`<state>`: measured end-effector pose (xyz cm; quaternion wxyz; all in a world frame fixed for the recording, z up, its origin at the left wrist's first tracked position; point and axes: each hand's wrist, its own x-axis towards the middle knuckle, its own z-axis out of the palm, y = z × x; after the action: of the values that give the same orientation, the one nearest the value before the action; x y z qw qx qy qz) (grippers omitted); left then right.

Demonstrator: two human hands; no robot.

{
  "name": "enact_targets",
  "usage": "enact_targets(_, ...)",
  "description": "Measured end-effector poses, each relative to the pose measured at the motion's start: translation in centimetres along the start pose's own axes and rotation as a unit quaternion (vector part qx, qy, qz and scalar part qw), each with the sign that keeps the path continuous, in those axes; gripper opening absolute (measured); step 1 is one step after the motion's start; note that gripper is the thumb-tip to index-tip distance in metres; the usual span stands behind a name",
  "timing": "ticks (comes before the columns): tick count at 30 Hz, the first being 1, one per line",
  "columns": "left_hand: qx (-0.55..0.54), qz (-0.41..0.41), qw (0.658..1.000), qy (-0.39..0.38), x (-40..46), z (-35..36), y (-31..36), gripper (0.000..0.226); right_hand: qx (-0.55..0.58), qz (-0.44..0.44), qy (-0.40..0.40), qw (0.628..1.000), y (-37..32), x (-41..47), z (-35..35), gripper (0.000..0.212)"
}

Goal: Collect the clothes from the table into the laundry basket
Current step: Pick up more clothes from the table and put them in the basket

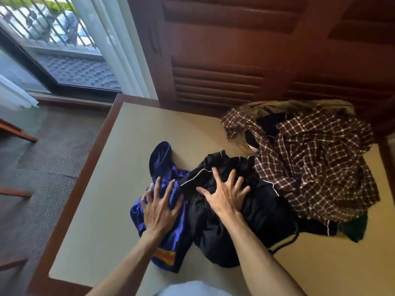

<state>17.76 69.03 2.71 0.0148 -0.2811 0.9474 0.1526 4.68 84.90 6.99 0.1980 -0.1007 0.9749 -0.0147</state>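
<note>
On the counter (102,210), the left hand (158,208) presses spread fingers on blue satin shorts (168,174); the right hand (224,195) (fingers also wide) presses a black garment (256,210) beside a plaid shirt (316,159).

Clothes heaped on the table's right half

On the table (102,210), the shorts (168,212) lie leftmost, the jacket (245,221) touching them on the right. The checked shirt (316,163) lies right of and behind the jacket, overlapping it. A louvred door (235,60) stands behind the table
</note>
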Motion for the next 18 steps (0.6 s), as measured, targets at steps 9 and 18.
enact_targets(9, -0.141, -0.054, 0.988, -0.017, 3.5, -2.0, 1.4, 0.057, 0.007, -0.038, 0.167, 0.985, -0.2, 2.8, 1.1, 0.04)
enact_targets(18, -0.211, -0.091, 0.97, 0.082, 0.3, -8.1, 2.1, 0.04, 0.081, -0.051, 0.124, 0.988, 3.0, -2.2, 0.7, 0.031)
